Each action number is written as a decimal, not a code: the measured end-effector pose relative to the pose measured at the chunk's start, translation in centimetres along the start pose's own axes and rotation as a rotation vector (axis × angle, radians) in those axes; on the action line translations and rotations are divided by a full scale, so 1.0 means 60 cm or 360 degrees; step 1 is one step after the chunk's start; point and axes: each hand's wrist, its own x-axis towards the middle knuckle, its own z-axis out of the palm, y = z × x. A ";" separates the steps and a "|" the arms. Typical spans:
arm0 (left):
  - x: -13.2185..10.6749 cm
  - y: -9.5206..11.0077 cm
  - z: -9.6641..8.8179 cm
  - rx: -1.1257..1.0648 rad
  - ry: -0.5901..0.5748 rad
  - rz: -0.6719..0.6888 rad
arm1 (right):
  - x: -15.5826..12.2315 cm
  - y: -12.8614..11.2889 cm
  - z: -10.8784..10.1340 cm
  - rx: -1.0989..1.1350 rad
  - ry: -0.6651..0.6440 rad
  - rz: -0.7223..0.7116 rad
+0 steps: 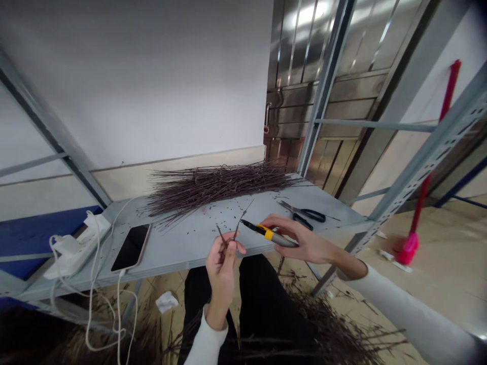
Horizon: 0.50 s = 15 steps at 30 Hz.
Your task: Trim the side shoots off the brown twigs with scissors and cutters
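Brown twig (pixel 239 226): upright and slanting in the left hand (pixel 221 266), above the table's near edge; a second stem pokes up beside it.
Left fingers: thumb and fingertips pinched together on the twig.
Right hand (pixel 300 239): fingers curled round the yellow-and-grey handles of the pliers (pixel 282 239), their black tip at the twig; whether they touch I cannot tell.
Table (pixel 182 244): grey, with a long twig pile (pixel 220 183) along the back, and scissors (pixel 304 214) lying right of the pliers.
Table's left end: phone (pixel 131 247) on a cable, beside a white power strip (pixel 81 248).
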 end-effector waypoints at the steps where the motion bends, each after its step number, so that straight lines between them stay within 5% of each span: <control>1: 0.000 0.000 0.000 0.0002 0.0003 0.0003 | 0.000 0.000 0.000 0.0009 -0.0003 -0.0006; 15: -0.010 0.000 -0.002 0.0109 -0.0152 -0.0043 | -0.002 0.003 0.001 0.0191 -0.0053 0.0068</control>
